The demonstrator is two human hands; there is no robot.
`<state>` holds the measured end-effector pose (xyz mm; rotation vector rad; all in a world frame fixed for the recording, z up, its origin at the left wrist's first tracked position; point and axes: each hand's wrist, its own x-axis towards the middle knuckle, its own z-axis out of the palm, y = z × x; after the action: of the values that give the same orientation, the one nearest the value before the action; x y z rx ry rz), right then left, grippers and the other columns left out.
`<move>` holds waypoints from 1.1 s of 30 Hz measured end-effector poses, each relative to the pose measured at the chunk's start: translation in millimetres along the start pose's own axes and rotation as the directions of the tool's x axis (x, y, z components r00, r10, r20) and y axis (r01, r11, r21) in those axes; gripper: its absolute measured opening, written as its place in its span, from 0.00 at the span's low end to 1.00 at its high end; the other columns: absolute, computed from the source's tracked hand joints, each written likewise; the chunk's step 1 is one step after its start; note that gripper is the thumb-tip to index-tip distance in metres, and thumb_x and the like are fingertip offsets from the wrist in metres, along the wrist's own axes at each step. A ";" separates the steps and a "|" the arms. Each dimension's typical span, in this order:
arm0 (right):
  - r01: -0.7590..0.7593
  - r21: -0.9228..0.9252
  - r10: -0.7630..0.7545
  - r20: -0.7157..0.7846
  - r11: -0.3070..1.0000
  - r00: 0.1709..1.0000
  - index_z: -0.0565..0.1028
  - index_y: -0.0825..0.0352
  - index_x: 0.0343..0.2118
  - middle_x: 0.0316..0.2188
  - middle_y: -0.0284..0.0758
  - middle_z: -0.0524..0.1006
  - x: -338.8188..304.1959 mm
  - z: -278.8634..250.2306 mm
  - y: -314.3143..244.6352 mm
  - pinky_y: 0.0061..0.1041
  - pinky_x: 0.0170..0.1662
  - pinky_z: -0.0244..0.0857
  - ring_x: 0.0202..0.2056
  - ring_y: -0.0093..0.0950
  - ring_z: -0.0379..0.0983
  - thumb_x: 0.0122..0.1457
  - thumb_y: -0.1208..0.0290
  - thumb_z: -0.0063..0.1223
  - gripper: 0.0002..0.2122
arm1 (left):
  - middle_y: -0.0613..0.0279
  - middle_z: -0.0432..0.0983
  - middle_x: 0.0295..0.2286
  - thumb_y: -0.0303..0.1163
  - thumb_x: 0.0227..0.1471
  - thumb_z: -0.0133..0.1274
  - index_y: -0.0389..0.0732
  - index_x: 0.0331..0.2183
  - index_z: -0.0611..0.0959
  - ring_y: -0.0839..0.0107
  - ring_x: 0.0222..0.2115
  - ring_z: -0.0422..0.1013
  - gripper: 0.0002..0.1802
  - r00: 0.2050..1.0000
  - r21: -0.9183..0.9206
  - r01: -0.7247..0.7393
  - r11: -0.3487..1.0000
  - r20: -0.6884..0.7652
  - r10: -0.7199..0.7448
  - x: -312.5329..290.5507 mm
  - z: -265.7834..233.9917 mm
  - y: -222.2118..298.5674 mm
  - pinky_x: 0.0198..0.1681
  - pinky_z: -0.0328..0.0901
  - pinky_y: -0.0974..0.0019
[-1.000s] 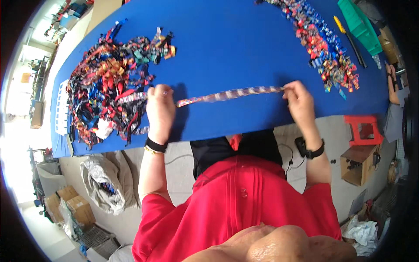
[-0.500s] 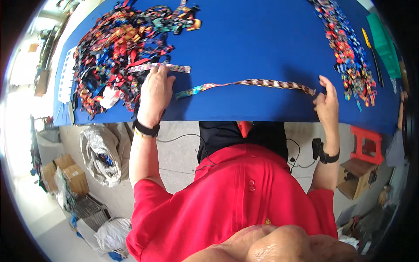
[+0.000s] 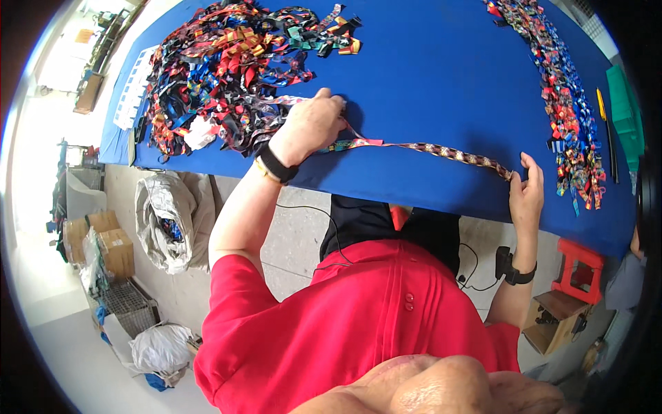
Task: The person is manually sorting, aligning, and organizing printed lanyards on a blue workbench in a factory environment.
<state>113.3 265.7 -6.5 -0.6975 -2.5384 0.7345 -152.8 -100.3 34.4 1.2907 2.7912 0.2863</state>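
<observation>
Since half a second ago, the left hand (image 3: pixel 314 124) has come away from the tangled ribbon pile (image 3: pixel 234 65) toward me-side right, bringing a pale patterned ribbon (image 3: pixel 288 100) along, and the right hand (image 3: pixel 527 196) has met the far end of the brown-and-cream chequered strap (image 3: pixel 448 152). The hands are well apart. From my remote seat I read the left as closed over the pale ribbon, which shows on both sides of its fist; the right has fingertips at the strap's end with the index finger raised, and I can't tell whether it pinches. The strap lies between them, along the near side of the blue tablecloth (image 3: pixel 427 83), probably so both ends stay within reach, and I judge the right fingers are there to steady it. To my mind the loose pile on the left and the long heap of ribbon strips (image 3: pixel 576 117) on the right are kept apart to leave the middle usable. The strap looks thick and woven at its brown end, thinning to a flat reddish strip (twisted edge-on, I think), while the pile is a glossy, floppy snarl beside crumpled white tissue (image 3: pixel 200 132)
</observation>
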 end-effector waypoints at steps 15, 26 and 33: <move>0.053 -0.042 -0.054 -0.024 0.998 0.998 0.75 0.66 0.53 0.53 0.43 0.73 -2.8 5.9 -3.2 0.30 0.40 0.71 0.47 0.39 0.76 0.61 0.78 0.53 0.16 | 0.42 0.79 0.41 0.30 0.55 0.51 0.36 0.43 0.79 0.47 0.42 0.79 0.13 0.932 0.131 0.347 0.929 -0.159 -0.326 102.2 9.7 -113.2 0.46 0.73 0.50; 0.199 0.563 -0.305 0.100 0.802 0.947 0.73 0.68 0.54 0.53 0.43 0.74 -4.9 33.4 -91.8 0.23 0.34 0.72 0.40 0.26 0.77 0.62 0.78 0.54 0.17 | 0.38 0.75 0.49 0.20 0.46 0.53 0.34 0.33 0.72 0.41 0.40 0.76 0.09 0.900 -0.598 -0.435 0.673 -0.266 0.345 30.8 8.5 147.8 0.40 0.73 0.54; -0.054 0.583 -0.242 0.418 0.811 0.876 0.74 0.68 0.38 0.24 0.41 0.79 -16.4 17.7 -101.2 0.34 0.31 0.72 0.26 0.35 0.79 0.65 0.74 0.47 0.05 | 0.43 0.75 0.50 0.17 0.48 0.54 0.37 0.46 0.73 0.44 0.47 0.76 0.21 0.898 -0.689 -0.398 0.605 -0.156 0.412 19.0 -3.4 159.7 0.44 0.74 0.55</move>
<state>82.3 175.2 34.6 -0.1753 -2.4879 1.7278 -45.8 14.8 68.6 1.6166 1.9288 1.2230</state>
